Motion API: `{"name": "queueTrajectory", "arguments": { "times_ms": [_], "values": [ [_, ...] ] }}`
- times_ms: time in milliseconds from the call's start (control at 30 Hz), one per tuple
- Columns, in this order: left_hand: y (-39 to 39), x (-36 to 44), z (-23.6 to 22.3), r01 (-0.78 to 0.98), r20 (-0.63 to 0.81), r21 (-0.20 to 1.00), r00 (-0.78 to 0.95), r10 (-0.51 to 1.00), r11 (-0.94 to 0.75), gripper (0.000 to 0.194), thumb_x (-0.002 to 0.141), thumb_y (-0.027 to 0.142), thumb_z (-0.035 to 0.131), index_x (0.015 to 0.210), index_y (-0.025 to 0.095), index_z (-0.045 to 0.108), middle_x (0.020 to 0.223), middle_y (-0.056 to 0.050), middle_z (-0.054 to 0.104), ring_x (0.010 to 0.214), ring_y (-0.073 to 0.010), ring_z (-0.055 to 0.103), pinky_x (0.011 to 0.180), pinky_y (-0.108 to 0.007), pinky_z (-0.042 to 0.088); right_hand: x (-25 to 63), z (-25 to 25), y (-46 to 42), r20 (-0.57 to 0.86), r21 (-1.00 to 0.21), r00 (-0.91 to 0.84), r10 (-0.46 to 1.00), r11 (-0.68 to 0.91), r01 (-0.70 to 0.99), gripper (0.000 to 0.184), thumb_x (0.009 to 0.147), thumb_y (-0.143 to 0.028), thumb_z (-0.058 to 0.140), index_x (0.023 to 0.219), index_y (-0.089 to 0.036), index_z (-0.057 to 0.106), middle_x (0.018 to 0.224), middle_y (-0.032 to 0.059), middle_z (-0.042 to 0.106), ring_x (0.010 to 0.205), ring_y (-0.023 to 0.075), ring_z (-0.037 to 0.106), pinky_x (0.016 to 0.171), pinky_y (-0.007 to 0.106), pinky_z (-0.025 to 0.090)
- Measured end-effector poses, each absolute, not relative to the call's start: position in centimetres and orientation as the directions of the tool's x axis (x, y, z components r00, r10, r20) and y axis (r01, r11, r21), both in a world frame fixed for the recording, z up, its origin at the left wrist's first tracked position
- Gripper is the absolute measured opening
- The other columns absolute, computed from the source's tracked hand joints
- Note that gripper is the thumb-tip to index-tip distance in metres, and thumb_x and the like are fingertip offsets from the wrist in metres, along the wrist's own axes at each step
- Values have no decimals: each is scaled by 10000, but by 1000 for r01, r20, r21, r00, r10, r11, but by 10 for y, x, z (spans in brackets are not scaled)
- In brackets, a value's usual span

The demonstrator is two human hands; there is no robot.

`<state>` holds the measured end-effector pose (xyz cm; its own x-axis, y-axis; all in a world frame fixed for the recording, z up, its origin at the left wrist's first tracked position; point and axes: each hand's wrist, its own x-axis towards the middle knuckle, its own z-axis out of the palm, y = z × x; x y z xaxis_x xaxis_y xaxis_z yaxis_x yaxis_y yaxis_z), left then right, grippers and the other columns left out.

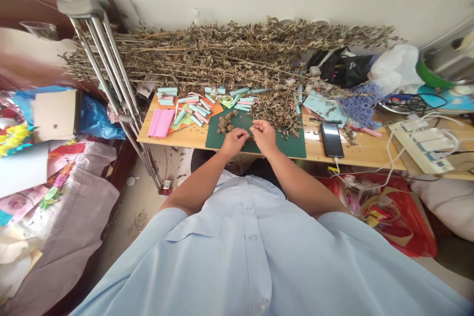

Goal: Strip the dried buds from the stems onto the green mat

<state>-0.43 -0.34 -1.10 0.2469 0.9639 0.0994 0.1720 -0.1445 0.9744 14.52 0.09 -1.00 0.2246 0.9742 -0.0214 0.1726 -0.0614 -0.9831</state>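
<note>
Over the front of a dark green mat (292,146), my left hand (235,141) and my right hand (264,136) are close together, fingertips pinched and nearly meeting. Whatever they pinch is too small to make out; a few dark specks show between them. Just beyond my left hand sits a cluster of brown, rolled clumps (226,122) that look like dried leaf. A loose heap of dried leaves (279,111) covers the mat's right side, beyond my right hand.
Long dried stalks (207,54) stretch along the wall. Blue and pink paper rolls (200,108) and folded pink paper (161,123) lie left of the mat. On the right are a phone (332,139), purple yarn (363,103) and a power strip (422,143). A metal crutch (114,69) leans at the table's left end.
</note>
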Motion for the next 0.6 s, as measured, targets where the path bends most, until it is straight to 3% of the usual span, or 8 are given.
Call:
{"name": "queueTrajectory", "arguments": {
  "times_ms": [233,367,467,600],
  "values": [
    [-3,-5,-11,65,-2,998,257,966,-15,200,885,347,605,804,169,642,551,34,531,525,-90,478,577,-233,389,157,-8,-4,-31,-977,297,954,-92,194,389,762,-486,634,1036,-211,618,852,41,667,679,157,573,598,281,475],
    [-3,-6,-10,3,-48,999,264,963,49,232,880,386,613,797,170,616,546,39,517,504,-79,454,541,-219,365,159,-2,-15,-104,-981,205,973,-134,139,342,779,-498,647,962,-209,653,765,18,668,534,120,502,491,259,412],
    [-3,-6,-7,21,-33,999,289,957,28,252,885,401,607,784,171,612,556,36,515,517,-79,453,546,-217,365,157,2,-20,-120,-983,113,986,-134,126,353,820,-536,616,924,-206,685,738,11,667,476,102,460,453,257,374],
    [-5,-7,-5,107,19,993,339,941,-59,238,893,358,591,754,164,611,570,31,519,552,-85,460,569,-221,375,152,4,-19,-93,-977,85,992,-108,186,326,769,-522,688,839,-204,698,635,-16,613,509,113,467,498,259,392]
  ]
}}
